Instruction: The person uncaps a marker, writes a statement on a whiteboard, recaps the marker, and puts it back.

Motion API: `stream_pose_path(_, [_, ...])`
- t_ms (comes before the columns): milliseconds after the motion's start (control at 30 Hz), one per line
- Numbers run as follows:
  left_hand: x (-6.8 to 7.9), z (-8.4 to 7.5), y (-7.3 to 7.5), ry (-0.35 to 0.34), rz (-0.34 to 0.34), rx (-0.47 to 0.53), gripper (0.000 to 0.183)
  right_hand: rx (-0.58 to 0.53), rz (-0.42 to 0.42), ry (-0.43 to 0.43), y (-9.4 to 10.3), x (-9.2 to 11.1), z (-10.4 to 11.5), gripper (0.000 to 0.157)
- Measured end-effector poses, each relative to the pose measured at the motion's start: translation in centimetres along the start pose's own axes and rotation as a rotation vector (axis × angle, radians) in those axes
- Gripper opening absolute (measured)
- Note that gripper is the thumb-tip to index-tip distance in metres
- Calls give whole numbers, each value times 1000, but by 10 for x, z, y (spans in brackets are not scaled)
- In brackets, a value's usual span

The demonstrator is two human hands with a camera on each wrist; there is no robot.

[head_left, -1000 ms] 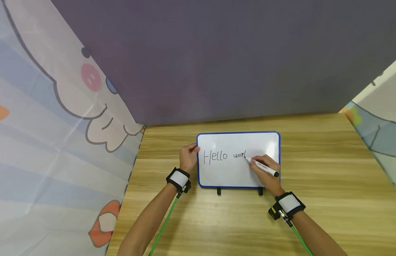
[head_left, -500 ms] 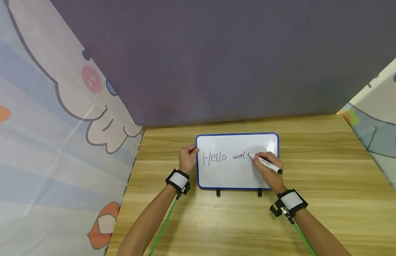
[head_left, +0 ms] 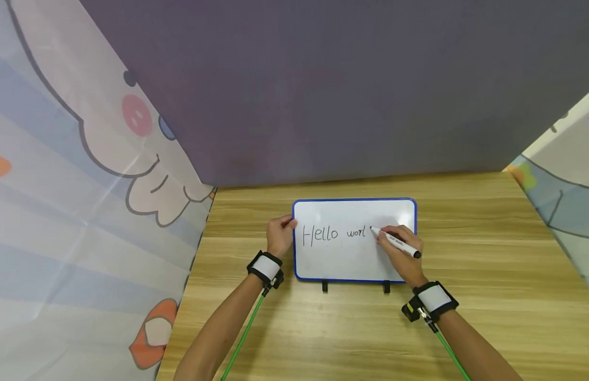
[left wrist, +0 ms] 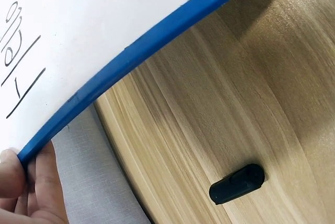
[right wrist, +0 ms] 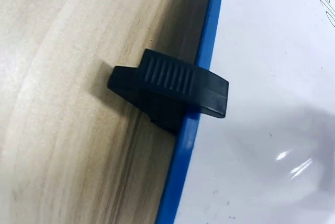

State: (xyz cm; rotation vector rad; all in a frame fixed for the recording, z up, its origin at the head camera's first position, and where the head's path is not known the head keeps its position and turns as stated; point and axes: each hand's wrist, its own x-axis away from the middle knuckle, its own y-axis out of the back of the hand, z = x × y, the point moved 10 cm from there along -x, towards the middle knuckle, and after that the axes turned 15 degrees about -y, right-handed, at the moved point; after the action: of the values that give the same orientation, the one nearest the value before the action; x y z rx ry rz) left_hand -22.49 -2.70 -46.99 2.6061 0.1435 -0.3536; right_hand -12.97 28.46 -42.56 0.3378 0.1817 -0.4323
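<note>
A small whiteboard [head_left: 342, 262] with a blue frame stands tilted on the table, with "Hello worl" [head_left: 320, 233] written on it in black. My left hand [head_left: 279, 235] pinches the frame's left edge. In the left wrist view the thumb [left wrist: 10, 174] lies on the front and fingers [left wrist: 47, 182] are behind. A white marker [head_left: 398, 244] with a black end is gripped in my right hand [head_left: 404, 259], its tip right at the board just right of the "l". The hand covers part of the board's right side.
Black stand feet [head_left: 387, 287] stick out under the board's lower edge, and one clip [right wrist: 178, 85] grips the frame in the right wrist view. A black oblong piece [left wrist: 237, 183] shows on the wooden table [head_left: 475, 254]. A grey panel [head_left: 323, 95] rises behind.
The marker and right hand have moved slightly right and up, from the foot of the "l" to a spot beside it. My left hand keeps its hold on the frame.
</note>
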Motion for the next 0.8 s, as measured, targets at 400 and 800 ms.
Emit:
stream_pose_path(400, [-1,1,-1,6,11,8,19,26,30,1,-4,2,-5,9])
stream_pose_path(800, [-1,2,-1,4,7,-4,17,71,18,-46,-1,4,-10,8])
